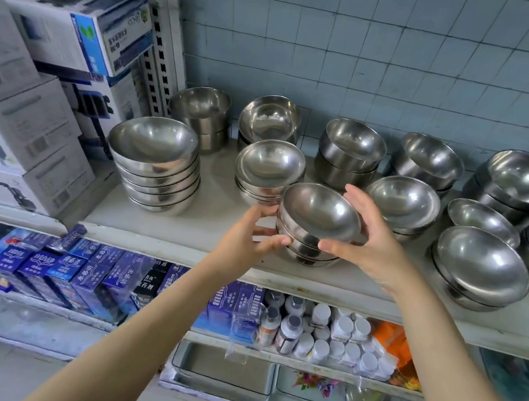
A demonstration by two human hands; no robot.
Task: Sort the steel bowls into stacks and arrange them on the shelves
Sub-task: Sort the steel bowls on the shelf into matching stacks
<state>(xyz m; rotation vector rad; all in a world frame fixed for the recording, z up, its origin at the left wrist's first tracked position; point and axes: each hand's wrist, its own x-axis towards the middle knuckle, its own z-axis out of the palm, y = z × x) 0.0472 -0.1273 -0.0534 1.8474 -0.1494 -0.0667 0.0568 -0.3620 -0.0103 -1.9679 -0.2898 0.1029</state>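
Small stack going on the shelf

Left hand and right hand grip a short stack of shiny steel bowls near the white shelf's front edge; I'd lower it level.

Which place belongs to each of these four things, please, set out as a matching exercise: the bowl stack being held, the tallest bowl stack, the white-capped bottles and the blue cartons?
Things
1. held bowl stack
2. tallest bowl stack
3. white-capped bottles
4. blue cartons

Places
A. left part of the lower shelf
B. front of the bowl shelf, between the left hand and right hand
C. lower shelf, right of the cartons
D. left end of the bowl shelf, beside the cardboard boxes

Pairs: 1-B, 2-D, 3-C, 4-A
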